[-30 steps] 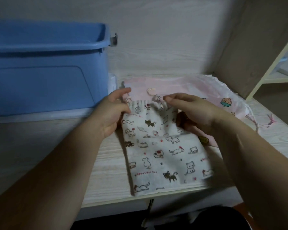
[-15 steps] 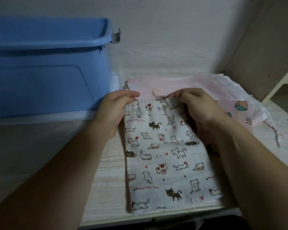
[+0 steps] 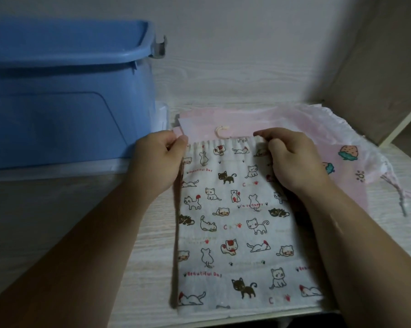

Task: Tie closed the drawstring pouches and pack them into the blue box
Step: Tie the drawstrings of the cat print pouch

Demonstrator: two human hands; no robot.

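A white drawstring pouch printed with cats point(image 3: 237, 228) lies flat on the pale wooden desk point(image 3: 147, 245), mouth away from me. My left hand point(image 3: 159, 162) pinches its top left corner. My right hand point(image 3: 292, 159) pinches the gathered top edge at the right. A small loop of cream cord point(image 3: 221, 131) shows just beyond the top edge. Pink pouches point(image 3: 337, 162) with strawberry prints lie underneath and to the right. The blue box point(image 3: 64, 95) stands at the left, its inside hidden from here.
A pink tasselled drawstring point(image 3: 398, 192) trails on the desk at far right. A wooden side panel point(image 3: 375, 67) and a shelf edge close off the right. The wall runs behind. The desk's front edge lies just below the cat pouch.
The top of the cat pouch was bunched together a second ago; my hands have moved apart and it now lies spread wide and flat. The view has tilted down a little.
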